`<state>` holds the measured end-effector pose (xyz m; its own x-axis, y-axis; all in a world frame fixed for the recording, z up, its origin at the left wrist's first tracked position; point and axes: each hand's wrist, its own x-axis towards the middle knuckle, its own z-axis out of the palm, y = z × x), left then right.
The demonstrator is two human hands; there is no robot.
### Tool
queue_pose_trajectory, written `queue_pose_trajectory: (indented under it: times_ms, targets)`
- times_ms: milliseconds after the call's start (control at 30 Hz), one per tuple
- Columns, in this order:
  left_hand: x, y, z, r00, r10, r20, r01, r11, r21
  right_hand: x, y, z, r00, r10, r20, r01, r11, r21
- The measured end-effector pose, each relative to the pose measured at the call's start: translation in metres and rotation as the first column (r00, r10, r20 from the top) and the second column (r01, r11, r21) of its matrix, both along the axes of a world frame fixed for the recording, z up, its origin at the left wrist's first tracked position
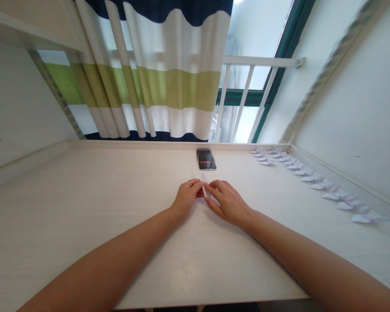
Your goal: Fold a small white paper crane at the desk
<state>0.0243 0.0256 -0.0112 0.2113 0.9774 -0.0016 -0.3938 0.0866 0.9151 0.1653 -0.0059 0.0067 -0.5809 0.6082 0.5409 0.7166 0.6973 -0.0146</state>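
Between my two hands, over the middle of the pale table (117, 190), is a small piece of folded white paper (206, 192), narrow and pointed at its far end. My left hand (187, 196) pinches its left side; a ring shows on one finger. My right hand (228, 200) has its fingertips closed on the paper's right side. Fingers cover part of the paper, so its full shape is hidden. Just beyond the paper lies a dark phone (206, 159), its screen blurred out.
Several folded white paper birds (325, 186) stand in a slanting row along the table's right side, with more at the far right corner. A low ledge (149, 145) edges the back. Behind it hang a striped curtain (182, 86) and a white railing (260, 62) before a window.
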Motion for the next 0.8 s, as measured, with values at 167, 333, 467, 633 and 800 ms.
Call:
queue_pose_trajectory:
  times_ms: [167, 333, 467, 633, 800]
  targets:
    - [-0.001, -0.002, 0.005, 0.999, -0.041, -0.003, 0.041, 0.999, 0.000, 0.019, 0.011, -0.003, 0.978, 0.108, -0.180, -0.120, 0.991, -0.060]
    - [-0.001, -0.003, 0.006, 0.996, -0.089, 0.008, 0.089, 0.996, -0.026, 0.026, 0.015, -0.003, 0.959, 0.148, -0.240, -0.168, 0.984, -0.065]
    - [-0.001, -0.004, 0.006, 0.996, -0.086, 0.023, 0.087, 0.996, -0.017, 0.024, 0.014, -0.001, 0.946, 0.154, -0.285, -0.175, 0.983, -0.049]
    - [-0.001, -0.003, 0.006, 0.998, -0.043, 0.050, 0.041, 0.998, 0.045, 0.022, 0.011, 0.000, 0.921, 0.121, -0.371, -0.172, 0.979, -0.108]
    - [-0.001, -0.002, 0.003, 0.997, -0.063, -0.033, 0.067, 0.990, 0.121, 0.021, 0.009, 0.003, 0.890, 0.050, -0.453, -0.174, 0.956, -0.236]
